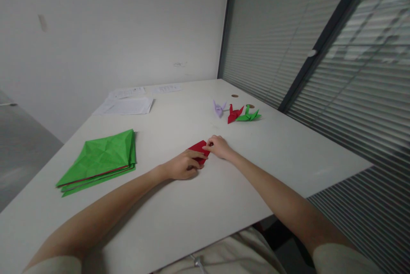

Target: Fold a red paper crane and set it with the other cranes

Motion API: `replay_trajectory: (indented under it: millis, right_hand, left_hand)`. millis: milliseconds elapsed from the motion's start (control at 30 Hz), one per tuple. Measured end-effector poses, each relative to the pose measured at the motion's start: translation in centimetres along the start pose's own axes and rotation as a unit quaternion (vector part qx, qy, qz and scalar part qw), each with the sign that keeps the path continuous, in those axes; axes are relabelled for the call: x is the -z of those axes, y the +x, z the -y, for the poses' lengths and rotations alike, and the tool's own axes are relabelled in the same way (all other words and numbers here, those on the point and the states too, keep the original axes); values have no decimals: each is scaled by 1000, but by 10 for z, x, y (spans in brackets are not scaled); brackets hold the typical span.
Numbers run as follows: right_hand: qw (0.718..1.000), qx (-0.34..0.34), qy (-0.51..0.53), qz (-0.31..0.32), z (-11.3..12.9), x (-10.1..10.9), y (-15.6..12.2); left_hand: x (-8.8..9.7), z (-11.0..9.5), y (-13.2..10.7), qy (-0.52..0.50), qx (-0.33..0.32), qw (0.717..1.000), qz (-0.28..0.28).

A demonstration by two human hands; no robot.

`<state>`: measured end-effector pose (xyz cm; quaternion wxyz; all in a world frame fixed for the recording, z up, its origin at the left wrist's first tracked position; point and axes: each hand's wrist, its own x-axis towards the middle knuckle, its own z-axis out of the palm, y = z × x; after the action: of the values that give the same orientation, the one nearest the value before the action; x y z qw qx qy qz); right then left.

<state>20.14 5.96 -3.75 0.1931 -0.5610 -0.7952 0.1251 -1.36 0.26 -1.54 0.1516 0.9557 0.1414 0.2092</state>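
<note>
A small folded red paper lies on the white table in front of me. My left hand rests on its near side, fingers pressed down on the paper. My right hand pinches the paper's right corner with closed fingers. Most of the paper is hidden under both hands.
A stack of creased green sheets with a red sheet between them lies to the left. Three folded paper figures stand farther back: lilac, red, green. White printed papers lie at the far left. A slatted glass wall runs along the right.
</note>
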Motion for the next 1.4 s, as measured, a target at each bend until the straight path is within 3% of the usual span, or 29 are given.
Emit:
replay_trajectory:
  millis: [233,500,867,1067,1267,1333,1400]
  right_hand:
    - [999,12,-42,-2,-1,1,0]
    - [998,21,-53,2,-1,2,-2]
    - [997,-50,-65,-17,-7,22,-5]
    - [999,7,-21,45,-13,24,-8]
    - [996,-80,-36,-7,-28,27,-1]
    - [999,-22,21,-33,-29,29,0]
    - [991,84,98,-36,-24,30,-1]
  left_hand:
    - [-1,-5,2,28,43,998,27]
    - [-5,-1,1,40,24,999,22]
    - [-3,-1,3,19,11,1000,13]
    - [-4,1,4,13,7,1000,17]
    - [-4,-1,2,26,11,999,21]
    - [-4,-3,2,54,29,998,20]
    - [-3,-6,1,97,53,994,17]
